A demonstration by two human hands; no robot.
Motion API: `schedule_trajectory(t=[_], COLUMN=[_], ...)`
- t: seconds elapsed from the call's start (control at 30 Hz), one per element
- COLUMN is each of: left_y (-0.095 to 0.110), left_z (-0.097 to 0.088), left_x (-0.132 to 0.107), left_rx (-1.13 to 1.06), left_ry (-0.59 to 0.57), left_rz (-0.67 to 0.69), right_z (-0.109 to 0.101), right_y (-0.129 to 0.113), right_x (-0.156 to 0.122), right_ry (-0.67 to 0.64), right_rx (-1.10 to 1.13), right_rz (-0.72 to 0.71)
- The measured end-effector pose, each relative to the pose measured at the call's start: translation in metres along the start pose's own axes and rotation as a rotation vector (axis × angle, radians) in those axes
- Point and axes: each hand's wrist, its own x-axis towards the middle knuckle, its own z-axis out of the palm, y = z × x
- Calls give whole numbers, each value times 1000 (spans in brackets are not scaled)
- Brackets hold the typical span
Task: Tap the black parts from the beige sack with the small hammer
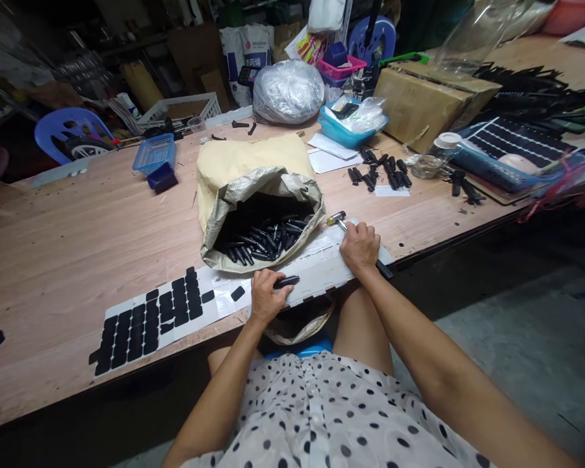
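Observation:
My left hand [267, 296] is closed on a short black cylindrical part [286, 282], which lies low over a white board [316, 273] at the table's front edge. In my right hand [361, 248] is a small hammer [384, 269]. Its yellowish head [336, 218] points away from me and its black grip comes out below my fist. Just beyond my hands an open woven sack [263, 175] lies on its side, with many similar black parts [268, 242] inside. Left of my left hand is a white sheet [214, 305] with rows of black stickers [131, 331]; one loose black piece [238, 294] sits nearby.
Loose black parts [392, 172] lie on the right, near a cardboard box [419, 104] and a blue tray [550, 175]. A blue basket [155, 153] stands at the back left. A stuffed plastic bag [288, 91] is behind the sack. The wooden table [68, 260] ends at my lap.

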Motion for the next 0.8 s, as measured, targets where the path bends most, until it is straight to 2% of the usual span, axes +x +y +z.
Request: schedule_trajectory(t=[0.27, 0.63, 0.8], left_y=[0, 2, -5], left_z=[2, 0, -5], left_x=[3, 2, 7], left_rx=[-9, -15, -57], left_ry=[-25, 11, -94], left_rz=[-48, -72, -82], right_z=[-1, -6, -5], right_y=[1, -1, 1], right_x=[0, 0, 1], right_ry=[5, -30, -22], right_rx=[7, -2, 28], right_rz=[-2, 9, 5])
